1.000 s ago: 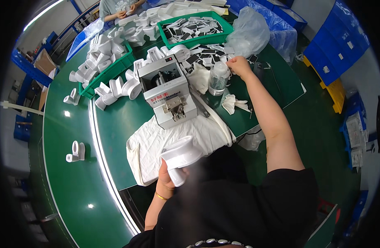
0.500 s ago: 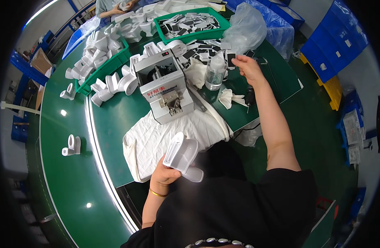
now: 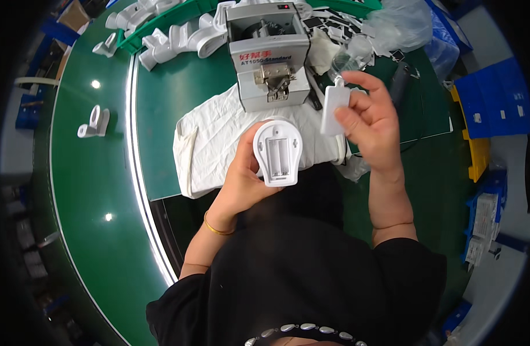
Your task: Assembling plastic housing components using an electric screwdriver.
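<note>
My left hand [image 3: 239,181] grips a white plastic housing [image 3: 268,173] from its left side, thumb below and fingers behind. Its rounded back faces up, showing an uncovered battery compartment with metal contacts at the lower end. To the right, my right hand [image 3: 373,124] pinches a flat white battery cover [image 3: 335,109] between thumb and fingers, held upright and apart from the housing. Behind both hands stands a grey bench machine [image 3: 273,49] with a metal clamp on its front. A white cloth [image 3: 210,141] lies spread in front of it.
White housings [image 3: 190,37] cluster left of the machine, by a green crate [image 3: 167,18]. A single white part [image 3: 96,122] stands on the green table's left. Behind my right hand are a clear bottle [image 3: 350,57], dark-and-white flat pieces [image 3: 328,20] and a plastic bag [image 3: 400,29].
My right hand has come back from the pile of flat pieces with a cover. My left hand has raised the housing and turned its battery compartment upward. The view has tilted down.
</note>
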Demonstrator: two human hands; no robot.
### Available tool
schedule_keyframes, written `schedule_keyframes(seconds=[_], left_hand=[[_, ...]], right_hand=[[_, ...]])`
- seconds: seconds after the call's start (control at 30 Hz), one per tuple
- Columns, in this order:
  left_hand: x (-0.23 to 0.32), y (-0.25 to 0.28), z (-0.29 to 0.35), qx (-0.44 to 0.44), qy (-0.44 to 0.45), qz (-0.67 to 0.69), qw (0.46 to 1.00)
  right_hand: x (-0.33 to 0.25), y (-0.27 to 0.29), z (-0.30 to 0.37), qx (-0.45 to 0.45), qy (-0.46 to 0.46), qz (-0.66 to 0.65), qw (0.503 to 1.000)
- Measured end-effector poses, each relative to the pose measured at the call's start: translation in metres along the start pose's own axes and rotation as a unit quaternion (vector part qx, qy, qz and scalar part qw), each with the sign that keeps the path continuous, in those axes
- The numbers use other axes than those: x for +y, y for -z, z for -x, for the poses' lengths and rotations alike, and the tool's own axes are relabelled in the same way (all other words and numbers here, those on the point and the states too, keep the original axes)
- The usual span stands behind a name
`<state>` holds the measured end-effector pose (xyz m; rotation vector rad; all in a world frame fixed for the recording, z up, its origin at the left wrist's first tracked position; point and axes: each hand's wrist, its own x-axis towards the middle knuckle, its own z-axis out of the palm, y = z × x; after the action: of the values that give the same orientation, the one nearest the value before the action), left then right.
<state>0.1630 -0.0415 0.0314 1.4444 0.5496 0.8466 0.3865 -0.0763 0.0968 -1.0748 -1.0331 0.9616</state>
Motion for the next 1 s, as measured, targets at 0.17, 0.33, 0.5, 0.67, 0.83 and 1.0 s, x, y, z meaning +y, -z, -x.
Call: schedule_keyframes(seconds=[0.17, 0.33, 0.5, 0.67, 0.83, 1.0], left_hand=[[0.006, -0.001, 0.004, 0.016, -0.010, -0.059, 0.998], [0.007, 0.000, 0.005, 0.024, -0.015, -0.082, 0.996], [0.002, 0.004, 0.004, 0.028, -0.038, -0.128, 0.991], [0.000, 0.006, 0.003, 0.037, -0.050, -0.114, 0.992], [0.017, 0.017, 0.006, -0.020, -0.051, -0.064, 0.996], [0.013, 0.009, 0.003, 0.035, -0.052, -0.056, 0.996]], right_hand=[[0.004, -0.024, 0.015, -0.130, 0.005, 0.033, 0.991], [0.011, -0.034, 0.023, -0.165, 0.004, 0.092, 0.982], [0.008, -0.035, 0.019, -0.188, 0.046, 0.202, 0.960], [0.020, -0.037, 0.013, -0.171, 0.197, 0.364, 0.894], [0.038, -0.034, 0.016, -0.168, -0.164, -0.083, 0.968], [0.051, -0.041, 0.023, -0.153, -0.079, -0.047, 0.984]])
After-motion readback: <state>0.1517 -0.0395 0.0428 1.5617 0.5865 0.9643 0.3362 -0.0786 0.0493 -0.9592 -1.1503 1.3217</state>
